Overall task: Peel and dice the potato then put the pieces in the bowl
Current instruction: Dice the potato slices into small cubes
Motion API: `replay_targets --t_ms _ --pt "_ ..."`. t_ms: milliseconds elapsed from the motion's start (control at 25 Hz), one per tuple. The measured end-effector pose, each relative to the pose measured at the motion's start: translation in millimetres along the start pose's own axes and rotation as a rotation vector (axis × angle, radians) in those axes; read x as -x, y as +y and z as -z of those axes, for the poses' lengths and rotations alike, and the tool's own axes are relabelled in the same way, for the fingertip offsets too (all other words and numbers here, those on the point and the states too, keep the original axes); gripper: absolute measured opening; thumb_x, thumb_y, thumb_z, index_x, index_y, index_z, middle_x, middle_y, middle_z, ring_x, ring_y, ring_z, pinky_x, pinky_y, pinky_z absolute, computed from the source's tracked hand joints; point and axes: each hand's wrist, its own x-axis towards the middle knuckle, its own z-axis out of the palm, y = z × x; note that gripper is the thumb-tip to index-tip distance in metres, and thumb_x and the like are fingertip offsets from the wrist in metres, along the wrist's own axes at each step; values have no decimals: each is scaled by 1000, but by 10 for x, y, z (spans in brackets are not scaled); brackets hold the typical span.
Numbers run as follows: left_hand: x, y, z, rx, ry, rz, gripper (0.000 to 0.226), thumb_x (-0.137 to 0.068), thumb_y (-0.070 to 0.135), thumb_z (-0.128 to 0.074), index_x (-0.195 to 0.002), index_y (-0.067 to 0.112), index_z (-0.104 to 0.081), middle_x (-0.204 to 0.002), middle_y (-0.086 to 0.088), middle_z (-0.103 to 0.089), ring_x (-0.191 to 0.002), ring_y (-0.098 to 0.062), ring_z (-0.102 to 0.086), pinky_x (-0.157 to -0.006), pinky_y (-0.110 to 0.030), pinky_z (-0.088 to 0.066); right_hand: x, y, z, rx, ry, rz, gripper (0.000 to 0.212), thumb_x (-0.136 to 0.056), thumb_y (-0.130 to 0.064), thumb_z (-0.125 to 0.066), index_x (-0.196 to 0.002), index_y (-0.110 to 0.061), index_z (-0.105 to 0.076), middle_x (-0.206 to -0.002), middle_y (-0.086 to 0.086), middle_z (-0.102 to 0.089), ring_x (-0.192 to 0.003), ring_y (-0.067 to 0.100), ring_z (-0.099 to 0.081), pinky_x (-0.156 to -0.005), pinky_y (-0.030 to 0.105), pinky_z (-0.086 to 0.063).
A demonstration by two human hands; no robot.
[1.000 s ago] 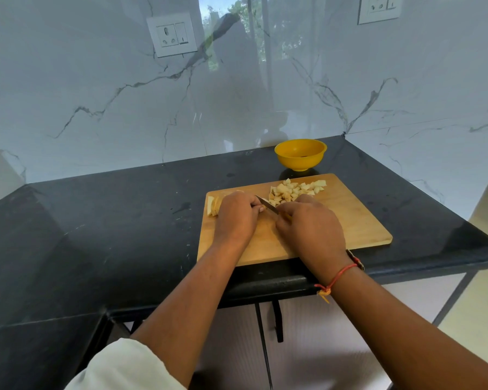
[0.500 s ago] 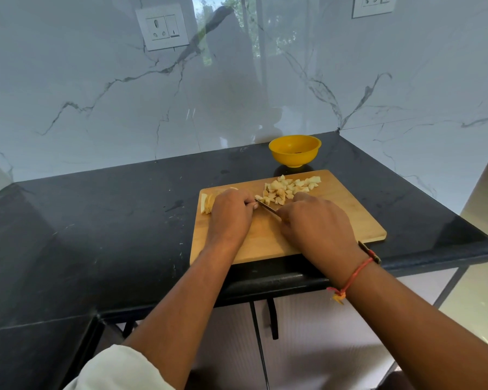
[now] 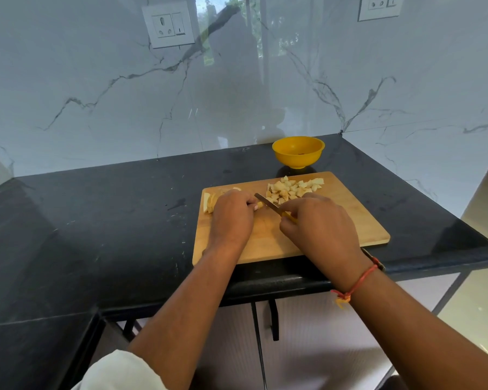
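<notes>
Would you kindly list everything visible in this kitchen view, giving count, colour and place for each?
counter: one, black, L-shaped, below the marble wall.
wall sockets: two, white, high on the wall.
cutting board: one, light wood, counter's front right.
bowl: one, yellow, just behind the board.
diced potato pieces: one pile, pale yellow, board's far side.
uncut potato strips: a few, pale, board's left end, partly covered.
knife: one, steel blade, yellow handle, over the board's middle.
wrist thread: one, red-orange, right wrist.
left hand: one, holds the uncut potato strips.
right hand: one, grips the knife.
</notes>
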Motion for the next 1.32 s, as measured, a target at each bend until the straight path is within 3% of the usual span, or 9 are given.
replay_targets --t_ms 360,560,720,1000,1200,1320 --pt "-36 -12 -5 -44 -27 7 15 -96 19 -64 -92 18 -79 -87 2 -71 -82 -7 -59 -77 -23 -46 -74 -60 -70 -2 -36 6 28 -95 -39 -57 -121 -35 -69 -101 -5 -64 -85 9 -52 -75 28 -52" --pt "-23 -17 -4 -30 -16 4 19 -96 14 -63 -83 16 -77 -83 2 -69 -77 -7 -57 -73 -24 -47 -178 -134 -123 -23 -94 -16 27 -96 -36 -55 -117 -31 -72 -97 -5 -70 -88 13 -60 -76 31 -54" --pt "-23 -39 -49 -55 -10 8 19 -98 18 -61 -85 16 -75 -87 3 -66 -82 -6 -56 -72 -19 -39 -142 -134 -124 66 -122 46 26 -99 -32 -52 -116 -30 -71 -100 -2 -65 -83 12 -52 -70 25 -43" --pt "-31 -76 -66 -54 14 9 26 -95 16 -63 -71 15 -72 -79 0 -67 -78 -13 -60 -73 -35 -54 -32 -64 30 260 -142 167 24 -101 -26 -48 -111 -29 -69 -88 -5 -45 -75 12 -48 -66 26 -46" --pt "1 -59 -51 -59 8 -6 24 -96 9 -58 -80 16 -74 -87 -1 -69 -85 -14 -61 -76 -34 -54 -1 -73 85 237 -30 104 26 -99 -28 -51 -116 -34 -71 -92 -5 -53 -81 15 -55 -63 26 -44" --pt "7 -44 -39 -26 16 27 18 -99 9 -57 -98 18 -73 -96 1 -70 -91 -15 -64 -79 -32 -55 -13 -129 64 149 -33 78 27 -98 -31 -52 -118 -35 -70 -96 -5 -58 -84 15 -58 -67 28 -50"
